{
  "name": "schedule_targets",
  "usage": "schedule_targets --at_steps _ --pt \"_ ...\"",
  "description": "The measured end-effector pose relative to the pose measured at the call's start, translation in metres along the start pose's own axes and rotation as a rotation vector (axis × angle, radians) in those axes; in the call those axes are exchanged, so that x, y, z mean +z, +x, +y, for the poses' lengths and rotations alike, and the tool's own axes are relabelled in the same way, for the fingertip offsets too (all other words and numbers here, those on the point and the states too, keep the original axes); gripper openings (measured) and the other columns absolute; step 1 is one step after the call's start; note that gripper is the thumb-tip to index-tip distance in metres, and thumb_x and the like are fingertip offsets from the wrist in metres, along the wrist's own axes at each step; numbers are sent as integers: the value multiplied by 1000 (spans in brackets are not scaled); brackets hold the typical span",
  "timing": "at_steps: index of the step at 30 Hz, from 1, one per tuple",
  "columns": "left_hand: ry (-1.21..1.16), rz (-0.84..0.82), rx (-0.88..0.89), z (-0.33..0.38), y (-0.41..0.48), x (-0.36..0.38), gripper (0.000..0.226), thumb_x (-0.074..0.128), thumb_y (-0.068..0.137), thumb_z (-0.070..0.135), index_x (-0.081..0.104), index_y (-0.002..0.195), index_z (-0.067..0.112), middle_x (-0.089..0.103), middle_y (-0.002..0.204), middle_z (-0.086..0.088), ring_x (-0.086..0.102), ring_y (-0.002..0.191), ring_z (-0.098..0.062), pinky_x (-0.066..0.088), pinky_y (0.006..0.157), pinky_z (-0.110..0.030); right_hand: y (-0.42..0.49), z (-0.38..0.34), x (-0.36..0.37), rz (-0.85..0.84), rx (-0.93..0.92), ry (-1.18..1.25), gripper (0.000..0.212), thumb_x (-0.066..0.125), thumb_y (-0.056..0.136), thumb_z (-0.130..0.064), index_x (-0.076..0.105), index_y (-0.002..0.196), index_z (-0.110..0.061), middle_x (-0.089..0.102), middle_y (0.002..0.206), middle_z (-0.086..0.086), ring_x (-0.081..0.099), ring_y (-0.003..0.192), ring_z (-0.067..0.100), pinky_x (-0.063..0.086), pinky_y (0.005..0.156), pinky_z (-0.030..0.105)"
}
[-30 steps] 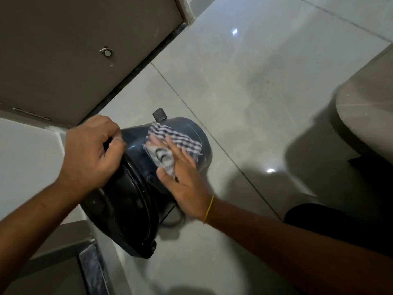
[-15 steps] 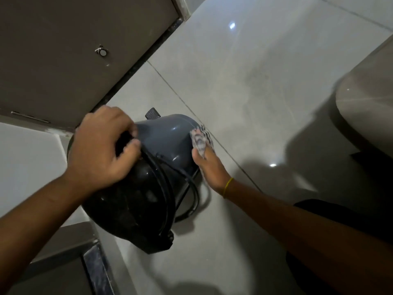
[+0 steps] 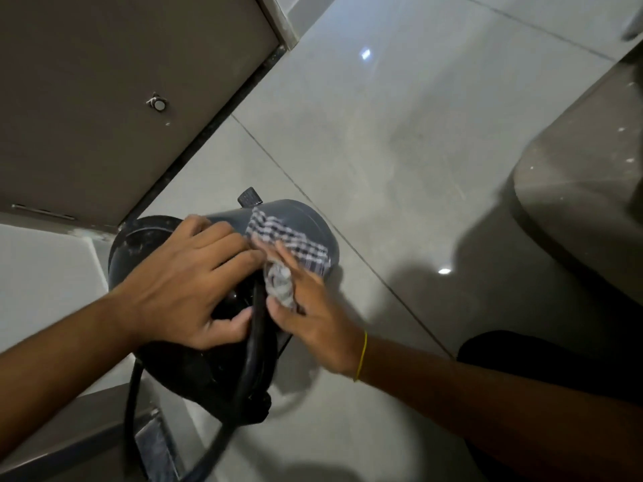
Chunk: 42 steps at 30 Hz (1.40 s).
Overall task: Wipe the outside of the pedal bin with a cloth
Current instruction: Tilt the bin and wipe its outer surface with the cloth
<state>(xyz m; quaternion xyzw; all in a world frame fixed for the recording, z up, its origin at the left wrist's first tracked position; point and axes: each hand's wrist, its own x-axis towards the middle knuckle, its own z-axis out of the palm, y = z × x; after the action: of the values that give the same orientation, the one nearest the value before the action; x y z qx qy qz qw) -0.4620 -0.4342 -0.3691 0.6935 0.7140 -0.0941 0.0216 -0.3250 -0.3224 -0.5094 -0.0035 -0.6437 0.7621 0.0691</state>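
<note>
A dark grey pedal bin (image 3: 309,224) is tilted on the tiled floor, its black lid end toward me and its pedal (image 3: 248,197) at the far end. My left hand (image 3: 188,283) grips the bin's upper rim near the lid. My right hand (image 3: 313,321) presses a checked blue-and-white cloth (image 3: 288,241) flat against the bin's grey side. A black wire handle (image 3: 250,342) loops down from the rim between my hands.
A brown door (image 3: 104,99) with a small round stopper (image 3: 158,105) stands at the upper left. A rounded grey fixture (image 3: 574,189) fills the right side. Glossy floor tiles (image 3: 400,133) stretch beyond the bin. A ledge (image 3: 69,440) sits at the lower left.
My right hand has brought the cloth back from the bin's far right side onto its upper side, spread out. My left hand shifted along the rim toward the right, and the wire handle swung down.
</note>
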Motion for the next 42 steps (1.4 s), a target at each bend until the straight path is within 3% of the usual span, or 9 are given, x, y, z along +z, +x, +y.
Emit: schedule_targets --at_steps 5,10,17,21,25,28,32,36,42 --pt "-82 -15 -5 -2 -9 -2 47 67 80 52 74 92 7 65 81 -5 62 74 -29 46 72 -46 -55 15 14 -97 5 -143 77 61 108 -23 16 167 -40 12 181 -18 -3 170 11 10 138 54" --pt "-120 59 -14 0 -17 -3 39 71 75 39 74 80 1 59 71 -8 57 65 -30 45 63 -45 -63 50 1 38 -26 -315 73 65 105 -19 30 168 -18 24 180 -3 15 170 24 20 134 59" --pt "-209 218 -263 10 -28 -14 38 61 78 39 65 77 2 56 72 -7 53 65 -26 39 66 -31 -11 30 -38 207 68 -294 60 48 103 -42 41 162 -36 37 174 -14 24 167 13 21 133 55" --pt "-244 225 -326 12 -28 -10 37 58 78 39 63 77 3 55 72 -7 53 63 -28 38 63 -32 15 26 -55 199 154 -198 52 51 100 -49 40 150 -60 52 167 0 37 162 22 26 131 61" --pt "-277 239 -352 17 -29 -2 37 58 80 39 62 77 2 56 72 -6 53 63 -26 38 62 -32 26 11 -62 184 241 -274 67 53 100 -47 48 160 -15 53 164 9 39 161 26 24 132 58" --pt "-313 257 -392 9 -34 0 33 58 79 37 60 79 4 53 74 -1 47 67 -18 37 63 -26 30 -11 -41 79 114 -361 67 54 99 -43 52 157 -9 52 165 13 43 158 29 21 132 60" --pt "-297 265 -406 -3 -43 0 32 55 81 37 57 78 5 50 74 -2 43 68 -19 35 64 -26 5 -31 -5 -134 -133 -333 63 53 102 -34 44 163 -21 42 173 -3 23 167 13 4 136 50" --pt "-281 249 -357 -3 -33 2 33 52 81 36 56 76 3 49 73 -4 43 68 -20 35 65 -26 -39 10 -15 -81 -214 -401 69 57 99 -30 35 164 -27 36 175 -3 23 168 20 18 133 61" --pt "-301 259 -400 -7 -34 5 33 49 82 37 57 80 4 50 76 -3 41 72 -14 36 71 -17 -13 63 -49 245 116 -201 63 54 101 -35 43 162 -21 46 169 0 38 162 20 33 130 58"
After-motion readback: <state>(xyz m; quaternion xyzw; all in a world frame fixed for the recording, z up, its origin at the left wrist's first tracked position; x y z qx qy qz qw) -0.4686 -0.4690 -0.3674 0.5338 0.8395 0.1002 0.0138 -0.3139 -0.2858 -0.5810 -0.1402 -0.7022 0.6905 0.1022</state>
